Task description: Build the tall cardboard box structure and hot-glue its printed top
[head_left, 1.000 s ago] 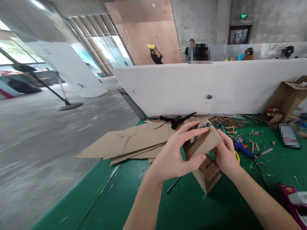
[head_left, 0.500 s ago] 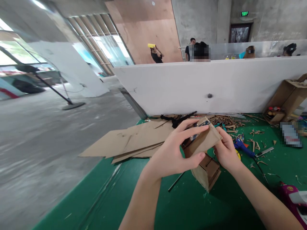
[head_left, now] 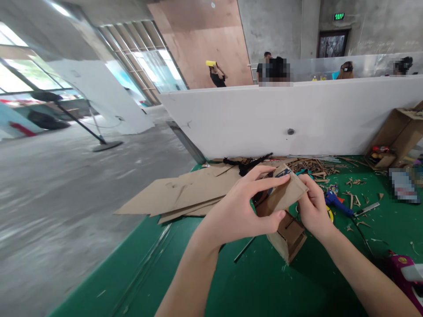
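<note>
Both hands hold a small cardboard box (head_left: 287,193) above the green table. My left hand (head_left: 243,204) spans its left side, with the forefinger along the top edge and the thumb near the lower edge. Around the right side of the box, my right hand (head_left: 313,207) is closed; its far fingertips are hidden behind the cardboard. A dark printed patch shows at the box's top edge. Below it is an open-topped cardboard piece (head_left: 292,246) with a thin dark stick inside; I cannot tell whether the two are joined. A black rod (head_left: 243,250) lies left of that piece.
Flat cardboard sheets (head_left: 185,193) lie on the left. A blue glue gun (head_left: 339,202), a knife (head_left: 366,210) and cardboard scraps (head_left: 313,169) are to the right. A cardboard box (head_left: 393,134) stands by the white partition (head_left: 231,121). A purple-and-white object (head_left: 405,273) sits at lower right.
The view has shifted slightly, so the scene sits a little further right. Both hands keep their hold on the cardboard box, with almost no movement.
</note>
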A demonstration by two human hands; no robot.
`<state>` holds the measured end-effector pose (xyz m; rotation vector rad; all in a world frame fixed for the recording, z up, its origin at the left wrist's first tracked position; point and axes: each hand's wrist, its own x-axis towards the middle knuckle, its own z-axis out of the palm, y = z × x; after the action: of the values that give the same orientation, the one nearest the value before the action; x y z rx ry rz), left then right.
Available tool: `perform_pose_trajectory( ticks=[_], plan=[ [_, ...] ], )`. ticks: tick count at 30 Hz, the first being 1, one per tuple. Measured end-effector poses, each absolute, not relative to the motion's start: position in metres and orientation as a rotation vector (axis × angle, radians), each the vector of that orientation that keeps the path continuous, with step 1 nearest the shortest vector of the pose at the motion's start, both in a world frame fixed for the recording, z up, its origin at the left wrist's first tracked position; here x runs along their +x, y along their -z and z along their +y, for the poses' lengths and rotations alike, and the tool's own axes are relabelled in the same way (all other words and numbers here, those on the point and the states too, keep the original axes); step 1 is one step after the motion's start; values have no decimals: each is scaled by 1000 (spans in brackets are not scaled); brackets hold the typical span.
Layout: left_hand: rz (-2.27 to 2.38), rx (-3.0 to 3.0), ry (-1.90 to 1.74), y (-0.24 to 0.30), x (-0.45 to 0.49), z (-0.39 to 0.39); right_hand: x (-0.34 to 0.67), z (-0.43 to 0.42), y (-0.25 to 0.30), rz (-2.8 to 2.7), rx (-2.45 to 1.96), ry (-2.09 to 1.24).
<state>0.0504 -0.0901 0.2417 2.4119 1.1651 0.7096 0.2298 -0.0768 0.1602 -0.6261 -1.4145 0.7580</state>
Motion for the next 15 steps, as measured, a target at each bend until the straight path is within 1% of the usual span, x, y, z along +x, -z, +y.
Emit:
perform_pose_trajectory(
  ticks=[4, 11, 15],
  plan=[
    [1167, 2397, -675, -242, 50, -90, 231, -75, -158, -1438, -614, -709],
    [1289, 2388, -638, -243, 51, -92, 233, -69, -152, -1449, -674, -825],
    [1262, 2372, -674, -241, 51, -92, 232, -70, -151, -1452, -678, -780]
  ],
)
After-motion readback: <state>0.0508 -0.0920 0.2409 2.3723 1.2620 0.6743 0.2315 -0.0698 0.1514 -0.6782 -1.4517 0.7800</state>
